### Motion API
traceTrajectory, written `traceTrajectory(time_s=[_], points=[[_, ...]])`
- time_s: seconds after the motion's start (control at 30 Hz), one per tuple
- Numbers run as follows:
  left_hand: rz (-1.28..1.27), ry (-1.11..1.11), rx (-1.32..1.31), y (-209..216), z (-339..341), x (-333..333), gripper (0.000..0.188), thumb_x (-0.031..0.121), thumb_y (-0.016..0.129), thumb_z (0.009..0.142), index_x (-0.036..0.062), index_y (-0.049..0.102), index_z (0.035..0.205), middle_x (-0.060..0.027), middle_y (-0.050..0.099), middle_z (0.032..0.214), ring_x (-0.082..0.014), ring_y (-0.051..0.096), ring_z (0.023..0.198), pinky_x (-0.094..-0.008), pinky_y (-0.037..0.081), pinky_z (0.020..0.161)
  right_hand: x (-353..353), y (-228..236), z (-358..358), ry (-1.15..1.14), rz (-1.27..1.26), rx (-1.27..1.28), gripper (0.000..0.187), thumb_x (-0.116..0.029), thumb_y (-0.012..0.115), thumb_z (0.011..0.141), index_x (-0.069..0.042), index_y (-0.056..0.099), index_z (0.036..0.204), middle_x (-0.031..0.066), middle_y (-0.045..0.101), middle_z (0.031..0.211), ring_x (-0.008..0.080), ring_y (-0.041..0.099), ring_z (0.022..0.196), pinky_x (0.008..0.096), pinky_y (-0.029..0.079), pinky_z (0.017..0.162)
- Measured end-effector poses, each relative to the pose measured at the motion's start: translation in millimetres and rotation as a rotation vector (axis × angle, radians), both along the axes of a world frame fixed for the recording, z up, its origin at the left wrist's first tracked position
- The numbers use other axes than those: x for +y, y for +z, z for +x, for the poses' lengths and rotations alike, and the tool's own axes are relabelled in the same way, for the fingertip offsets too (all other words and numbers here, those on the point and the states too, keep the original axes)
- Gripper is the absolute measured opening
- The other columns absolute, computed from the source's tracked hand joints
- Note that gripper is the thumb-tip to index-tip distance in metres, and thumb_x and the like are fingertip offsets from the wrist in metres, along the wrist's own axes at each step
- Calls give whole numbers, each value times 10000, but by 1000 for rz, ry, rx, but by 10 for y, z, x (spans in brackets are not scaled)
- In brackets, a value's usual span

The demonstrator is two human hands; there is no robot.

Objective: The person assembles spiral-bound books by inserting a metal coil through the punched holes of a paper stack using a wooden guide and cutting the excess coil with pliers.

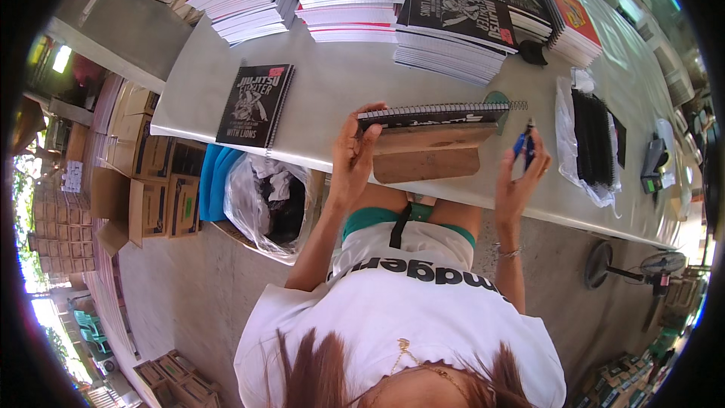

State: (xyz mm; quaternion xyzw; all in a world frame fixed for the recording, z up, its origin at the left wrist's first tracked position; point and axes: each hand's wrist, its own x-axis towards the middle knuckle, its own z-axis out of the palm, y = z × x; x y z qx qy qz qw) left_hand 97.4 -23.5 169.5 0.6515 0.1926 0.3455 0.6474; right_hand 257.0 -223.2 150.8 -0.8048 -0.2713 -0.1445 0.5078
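Note:
My left hand (pixel 353 153) grips the left end of a black spiral notebook (pixel 445 116), thumb on its near side. The notebook is held spine up, tilted over a brown wooden block (pixel 427 165) at the table's near edge. A length of black spiral coil (pixel 519 106) sticks out past the spine's right end. Just below that coil end, my right hand (pixel 522 174) is closed around blue-handled pliers (pixel 522 143), their tip pointing up, apart from the coil. A green piece (pixel 496 106), partly hidden, lies behind the notebook's right end.
Another black notebook (pixel 255 106) lies at the table's left. Stacks of books (pixel 343 0) and spiral notebooks (pixel 453 30) line the back. To the right are a bundle of black coils (pixel 593 140) on plastic and a tape dispenser (pixel 655 162). A plastic-lined bin (pixel 249 215) stands below left.

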Motion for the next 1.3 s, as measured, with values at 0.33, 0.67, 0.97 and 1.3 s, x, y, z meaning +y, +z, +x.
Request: traceTrajectory(time_s=[0.33, 0.67, 0.97, 1.3], points=[[125, 411, -59, 613, -287, 367, 380, 231, 528, 986, -14, 497, 1274, -63, 556, 1148, -116, 487, 1082, -244, 344, 994, -508, -606, 740, -255, -503, -89, 303, -233, 569, 926, -132, 599, 1211, 120, 520, 1192, 279, 439, 1195, 444, 290, 1030], [596, 722, 41, 1273, -1226, 2166, 479, 216, 493, 942, -66, 468, 1327, -168, 518, 1314, -193, 478, 1199, -279, 297, 1052, -443, -616, 696, -307, -500, -148, 275, -232, 574, 919, -147, 623, 1176, 75, 563, 1154, 259, 486, 1141, 420, 327, 1002], [1060, 448, 466, 694, -624, 3000, 366, 281, 475, 897, 42, 661, 1102, -200, 679, 870, -320, 670, 843, -384, 491, 778, -438, -597, 702, -302, -535, -117, 294, -223, 571, 924, -150, 597, 1208, 78, 522, 1198, 257, 452, 1194, 437, 317, 1017], [1133, -104, 946, -114, -168, 3062, 303, 207, 435, 871, 152, 697, 1013, -122, 637, 1001, -291, 599, 981, -388, 420, 930, -460, -582, 716, -303, -560, -86, 289, -229, 563, 929, -148, 599, 1204, 83, 528, 1192, 253, 454, 1193, 437, 316, 1015]])
